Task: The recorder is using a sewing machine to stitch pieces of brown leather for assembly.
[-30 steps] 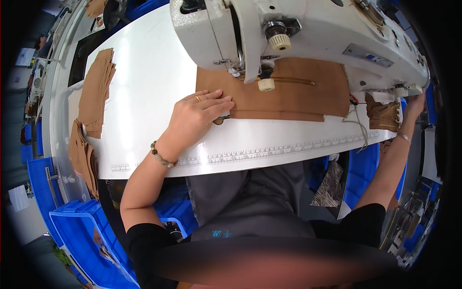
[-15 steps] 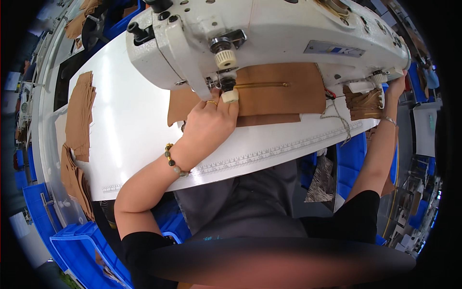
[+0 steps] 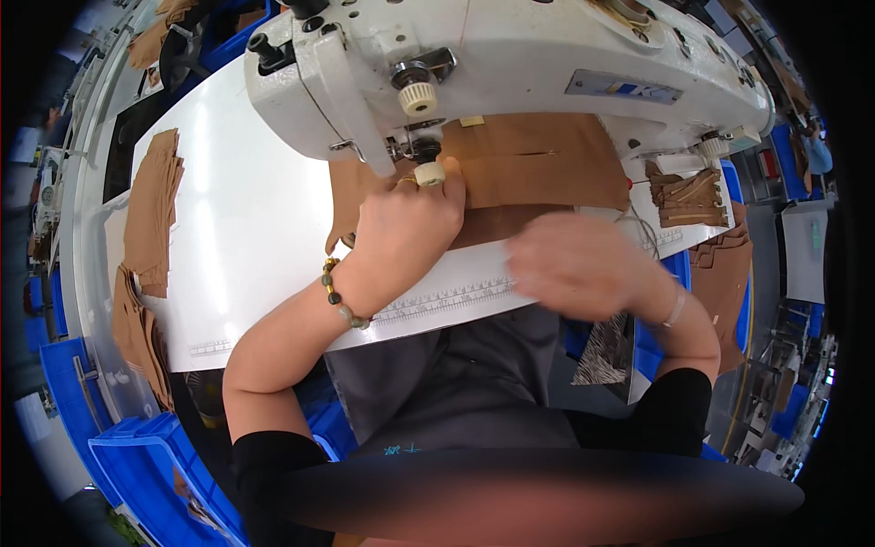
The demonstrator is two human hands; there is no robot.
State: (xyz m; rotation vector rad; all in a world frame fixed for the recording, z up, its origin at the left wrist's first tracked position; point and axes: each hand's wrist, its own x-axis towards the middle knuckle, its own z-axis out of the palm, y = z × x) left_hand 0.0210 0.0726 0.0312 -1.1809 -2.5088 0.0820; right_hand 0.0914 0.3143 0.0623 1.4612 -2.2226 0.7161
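A brown panel with a narrow slit lies under the white sewing machine, a second brown layer showing along its near edge. My left hand grips the panel's left part right beside the presser foot area, fingers bent and held together. Its fingertips are partly hidden behind the machine's head and cream knob. My right hand is in front of the panel's near edge, over the table's printed ruler. Motion blur smears its fingers, so whether they hold anything is unclear.
Brown pieces lie stacked at the table's left. Brown zipper strips rest at the right, beside a looped cord. More brown pieces hang over a blue bin at the right. Another blue bin stands at lower left.
My right hand has come from the machine's right end to the table's front. The gold zipper seen in the panel's slit no longer shows. My left hand stays near the presser foot.
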